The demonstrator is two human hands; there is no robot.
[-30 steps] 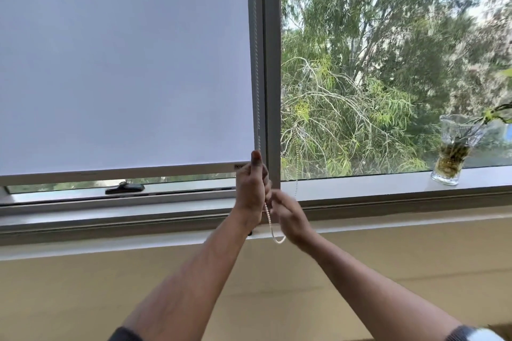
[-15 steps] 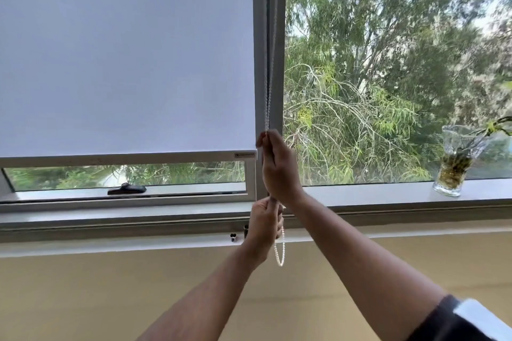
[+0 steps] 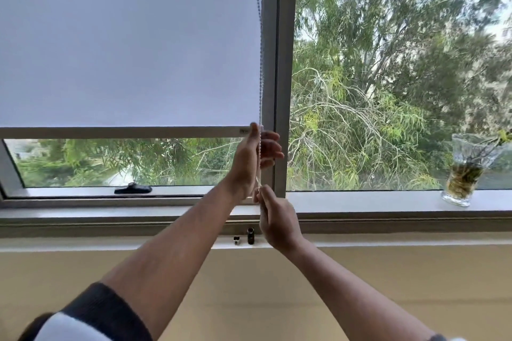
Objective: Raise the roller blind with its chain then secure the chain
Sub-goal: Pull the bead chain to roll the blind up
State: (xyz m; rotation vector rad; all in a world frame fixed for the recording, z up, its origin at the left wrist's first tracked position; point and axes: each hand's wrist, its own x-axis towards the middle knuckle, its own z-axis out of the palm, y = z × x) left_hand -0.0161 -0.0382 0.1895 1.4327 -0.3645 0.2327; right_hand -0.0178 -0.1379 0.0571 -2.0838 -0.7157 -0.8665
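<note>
The bead chain [image 3: 260, 77] hung beside the roller blind [image 3: 127, 41]. The right hand [image 3: 278, 220] pinched it low; the left hand [image 3: 253, 159] was half open around it. It looked light, thin and slippery, so pinching between beads seemed best.

1. Illumination: daylight enters through the window glass [image 3: 388, 77]; the scene is bright and evenly lit.
2. The roller blind [image 3: 124, 36] glows a uniform pale tone, backlit and diffusing the light.
3. The forearms and the wall [image 3: 249, 299] below the sill are in soft shade, with no hard shadows.
4. Sky patches at upper right are overexposed.
5. The foliage [image 3: 415, 36] is smeared by blur toward the right edge.
6. Wide-angle distortion bows the frame lines.
</note>
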